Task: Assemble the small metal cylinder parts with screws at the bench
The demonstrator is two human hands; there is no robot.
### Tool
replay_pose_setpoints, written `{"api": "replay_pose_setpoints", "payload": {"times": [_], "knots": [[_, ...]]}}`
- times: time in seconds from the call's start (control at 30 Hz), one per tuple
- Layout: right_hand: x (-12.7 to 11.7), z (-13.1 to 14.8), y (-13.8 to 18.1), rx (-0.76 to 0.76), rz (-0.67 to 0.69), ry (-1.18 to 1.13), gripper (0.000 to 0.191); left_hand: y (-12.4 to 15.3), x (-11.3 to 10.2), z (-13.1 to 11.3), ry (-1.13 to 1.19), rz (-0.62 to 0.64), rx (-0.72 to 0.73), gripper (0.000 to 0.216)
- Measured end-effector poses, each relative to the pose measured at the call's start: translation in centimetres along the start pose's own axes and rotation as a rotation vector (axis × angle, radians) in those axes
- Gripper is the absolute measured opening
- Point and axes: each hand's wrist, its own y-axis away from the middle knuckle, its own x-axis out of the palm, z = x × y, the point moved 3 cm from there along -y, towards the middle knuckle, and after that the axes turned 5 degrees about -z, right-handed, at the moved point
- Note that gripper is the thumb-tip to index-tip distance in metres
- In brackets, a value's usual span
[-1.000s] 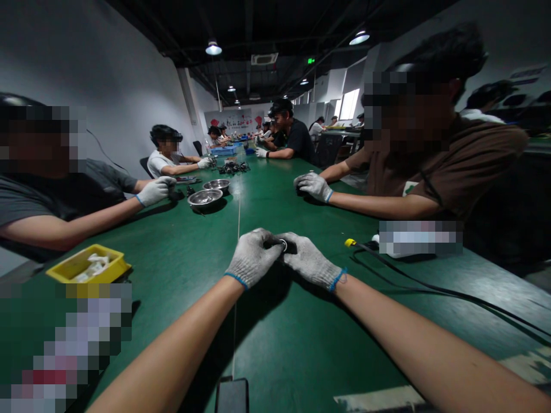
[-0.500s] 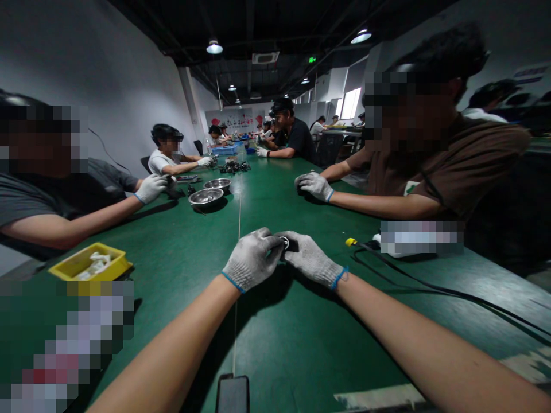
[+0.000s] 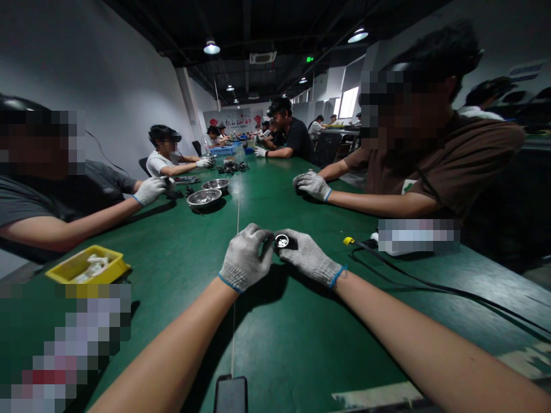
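A small black round part [image 3: 282, 241] with a white ring and a white pattern on its end face is gripped in my gloved right hand [image 3: 307, 255]. That end face points up toward me. Just left of it, touching or nearly so, is my gloved left hand [image 3: 246, 257], its fingers curled into a pinch. What lies between those fingertips, if anything, is too dark to make out. Both hands are above the green table [image 3: 275, 344].
Left stand a yellow bin [image 3: 114, 265] with white pieces and two metal bowls [image 3: 205, 198]. A black cable [image 3: 413, 278] with a yellow end lies right. A black box [image 3: 231, 394] sits at the near edge. Co-workers in gloves [image 3: 313, 184] sit along both sides.
My left hand has drawn slightly left, off the black part, and its ringed end face now shows fully. My right hand keeps its grip, barely moved.
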Motion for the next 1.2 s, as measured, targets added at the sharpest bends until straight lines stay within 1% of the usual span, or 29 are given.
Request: {"api": "replay_pose_setpoints", "payload": {"times": [0.07, 0.1, 0.17, 0.23, 0.27, 0.3, 0.37, 0.5, 0.6, 0.8, 1.07, 1.2], "knots": [[-0.1, 0.1, 0.1, 0.025, -0.026, 0.020, 0.030, 0.0, 0.3, 1.1, 0.028, 0.017, -0.125, 0.020], [-0.1, 0.1, 0.1, 0.037, -0.040, 0.027, 0.029, 0.1, 0.6, 1.6, 0.043, 0.064, -0.180, 0.020], [-0.2, 0.1, 0.0, 0.058, -0.061, 0.029, 0.030, 0.3, 1.2, 2.7, 0.091, 0.219, -0.270, 0.022], [-0.3, 0.0, 0.0, 0.075, -0.077, 0.024, 0.030, 0.6, 1.9, 3.4, 0.160, 0.385, -0.316, 0.025], [-0.4, -0.1, -0.1, 0.083, -0.083, 0.022, 0.030, 0.7, 2.0, 3.6, 0.191, 0.446, -0.325, 0.027], [-0.4, -0.1, -0.2, 0.090, -0.087, 0.020, 0.029, 0.8, 2.2, 3.7, 0.215, 0.488, -0.327, 0.028], [-0.5, -0.2, -0.3, 0.105, -0.083, 0.015, 0.029, 0.9, 2.2, 3.8, 0.240, 0.534, -0.326, 0.028], [-0.7, -0.1, -0.3, 0.114, -0.065, 0.018, 0.029, 0.9, 2.1, 3.7, 0.247, 0.584, -0.324, 0.027], [-0.7, 0.1, -0.3, 0.113, -0.052, 0.031, 0.027, 0.8, 2.0, 3.7, 0.253, 0.597, -0.339, 0.023], [-0.6, 0.0, -0.2, 0.130, -0.044, 0.034, 0.028, 0.8, 2.1, 3.9, 0.270, 0.590, -0.364, 0.019], [-0.7, -0.2, -0.1, 0.073, -0.069, 0.084, 0.024, 0.9, 2.1, 3.7, 0.284, 0.549, -0.339, 0.019], [-0.7, -0.3, -0.1, 0.078, -0.079, 0.073, 0.029, 0.9, 2.1, 3.6, 0.255, 0.541, -0.337, 0.019]]}}
